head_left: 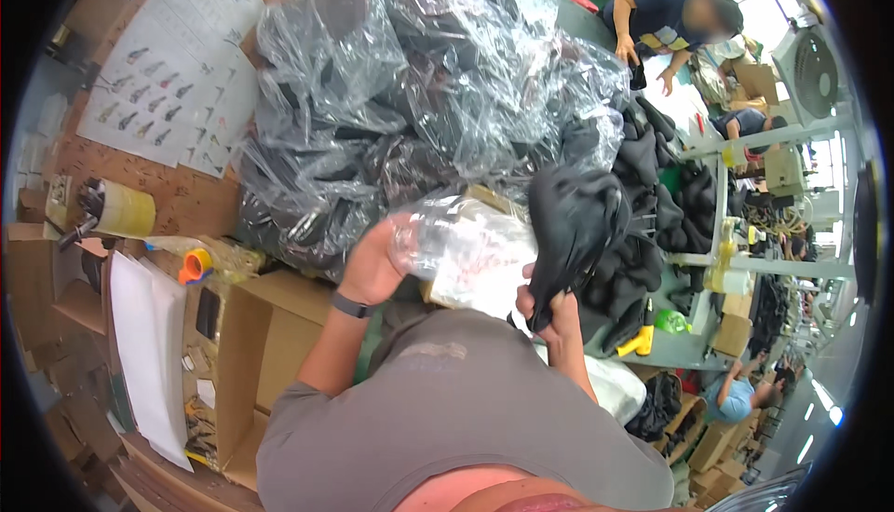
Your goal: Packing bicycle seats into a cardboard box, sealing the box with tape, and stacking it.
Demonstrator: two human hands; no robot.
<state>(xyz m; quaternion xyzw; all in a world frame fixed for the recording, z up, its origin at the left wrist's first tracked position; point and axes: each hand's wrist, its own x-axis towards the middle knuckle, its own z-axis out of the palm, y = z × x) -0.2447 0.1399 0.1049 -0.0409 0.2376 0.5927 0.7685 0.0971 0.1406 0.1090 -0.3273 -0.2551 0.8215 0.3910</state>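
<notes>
Black cover [570,223] right of the frame's middle, bunched at its lower end, where the right hand [556,314] is clamped on it. The left hand [372,259], near the middle, is against a clear plastic bag [424,232]; I cannot tell whether its fingers pinch the film, sit inside it or only press from behind. The cover is at the bag's right edge.

The thin film looks likely to cling, crumple or split if the cover's folds were pushed against it, and a loose left hold could let the bag slip. The wrapped pile [447,74] across the upper middle looks heaped enough to slide if bumped. Loose black pieces [638,265] to the right could be mixed up with the held one.
</notes>
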